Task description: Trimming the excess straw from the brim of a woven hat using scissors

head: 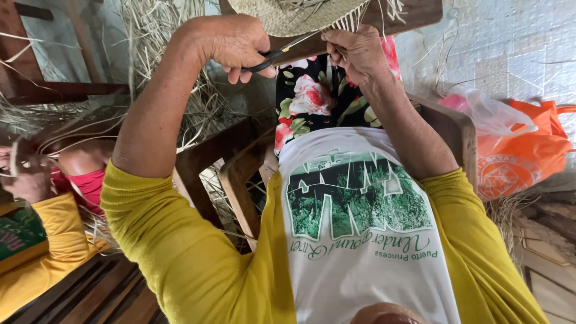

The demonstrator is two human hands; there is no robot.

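overhead, left hand (231, 41) clenched on dark scissors (273, 57), blades at fringe of woven straw piece (297, 15). right hand (355, 53) pinches fringe strands; fingers partly hidden. straw piece cut off by top edge. co-worker's hand (25, 183) at left edge, blurred. orange bag (519, 153) at right.

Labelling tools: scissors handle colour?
Black, gripped in the left hand; scissors show in the head view.

Woven hat (297, 15) — cut off by the top edge; scissors (270, 58) blades too thin to tell.
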